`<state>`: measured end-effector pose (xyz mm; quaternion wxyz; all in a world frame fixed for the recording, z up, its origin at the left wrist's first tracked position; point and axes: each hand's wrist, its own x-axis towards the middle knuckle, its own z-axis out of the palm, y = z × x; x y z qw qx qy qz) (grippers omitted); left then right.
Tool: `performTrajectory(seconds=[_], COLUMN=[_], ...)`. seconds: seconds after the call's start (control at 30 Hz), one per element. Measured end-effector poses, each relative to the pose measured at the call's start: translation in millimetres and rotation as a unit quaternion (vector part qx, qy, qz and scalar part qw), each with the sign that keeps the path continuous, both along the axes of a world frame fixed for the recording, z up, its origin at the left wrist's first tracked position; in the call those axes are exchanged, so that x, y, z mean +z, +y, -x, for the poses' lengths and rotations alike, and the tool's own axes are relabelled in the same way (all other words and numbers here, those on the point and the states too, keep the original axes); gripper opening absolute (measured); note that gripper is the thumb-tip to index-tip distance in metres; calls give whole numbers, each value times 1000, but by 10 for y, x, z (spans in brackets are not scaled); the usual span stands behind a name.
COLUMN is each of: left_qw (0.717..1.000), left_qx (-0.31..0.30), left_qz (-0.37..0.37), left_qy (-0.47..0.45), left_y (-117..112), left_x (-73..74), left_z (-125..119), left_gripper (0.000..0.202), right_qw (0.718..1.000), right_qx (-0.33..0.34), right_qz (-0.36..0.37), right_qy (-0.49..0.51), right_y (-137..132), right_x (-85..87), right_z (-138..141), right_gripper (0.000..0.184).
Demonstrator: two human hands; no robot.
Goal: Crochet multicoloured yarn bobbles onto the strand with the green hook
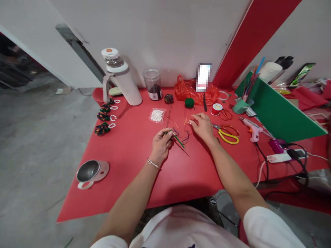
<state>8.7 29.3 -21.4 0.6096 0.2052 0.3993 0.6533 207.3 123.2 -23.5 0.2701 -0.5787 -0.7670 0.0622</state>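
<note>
My left hand (160,144) is closed on a small piece of dark multicoloured yarn work (168,135). A slim green stick (179,141) pokes out beside it, and loose purple and orange yarn ends (185,137) trail to the right. Just above the table, my right hand (203,126) has its fingers pinched round a thin tool with a red part and a pale, narrow tip; its exact kind is too small to make out. Orange strands hang near that tip. Behind the hands lie a multicoloured yarn ball (169,99) and a green yarn ball (189,102).
Yellow-handled scissors (228,136), red thread (216,109) and a pink glue gun (254,131) lie right. Beads (157,115) in a packet, a jar (152,84) and a white bottle (128,84) stand behind. Yarn pieces with bead loops (102,128) and a mug (102,170) are left.
</note>
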Motion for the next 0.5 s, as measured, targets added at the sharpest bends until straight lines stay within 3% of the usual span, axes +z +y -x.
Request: performTrajectory(seconds=[0.27,0.37,0.5], left_qw=[1000,999,995], left_qx=[-8,-3,25], left_qz=[-6,-3,15], left_qy=[-20,-38,-92], left_y=[42,59,97], left_x=[-34,-23,9], left_z=[-6,-17,36], left_gripper=[42,41,39], right_qw=[999,994,959], right_qx=[16,25,119], right_qz=[-16,-21,72], right_qy=[36,108,247], right_y=[-62,-99,-168], right_x=[-1,14,68], right_z=[94,147,206], right_gripper=[26,27,35])
